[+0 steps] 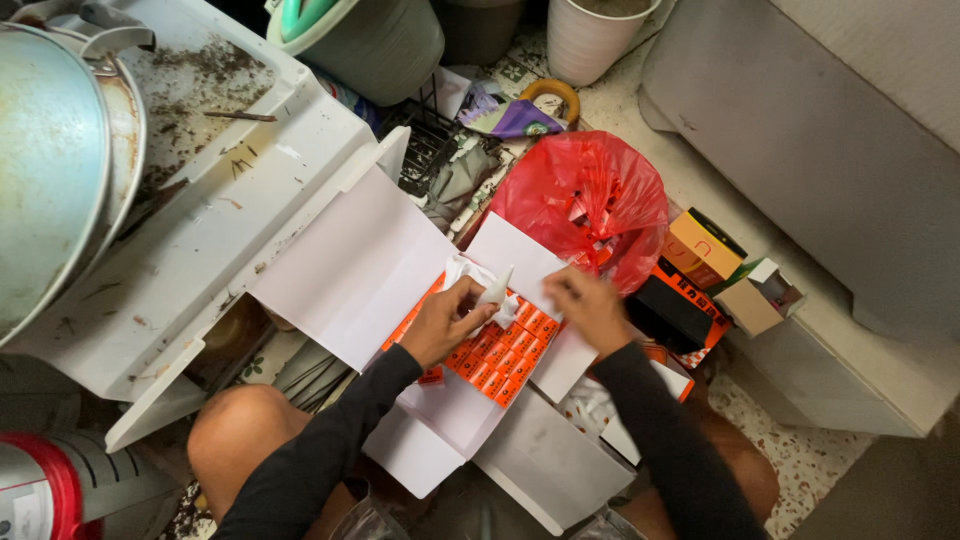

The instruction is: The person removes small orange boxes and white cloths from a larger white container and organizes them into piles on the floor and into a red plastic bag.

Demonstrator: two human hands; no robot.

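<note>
An open white cardboard box (360, 270) holds tight rows of small orange rectangular packets (505, 358) with dark labels. Above them the left hand (445, 322) pinches crumpled white wrapping paper (487, 288), while the right hand (590, 308), fingers curled, rests just right of it. Farther right lie a red plastic bag (590, 200) and an orange-and-black carton (705, 243).

Speckled terrazzo floor (800, 455) carries clutter – a red plastic bag (585, 200), small cardboard boxes (705, 245), a white ribbed bin (590, 35) – and a green bucket (385, 40)
</note>
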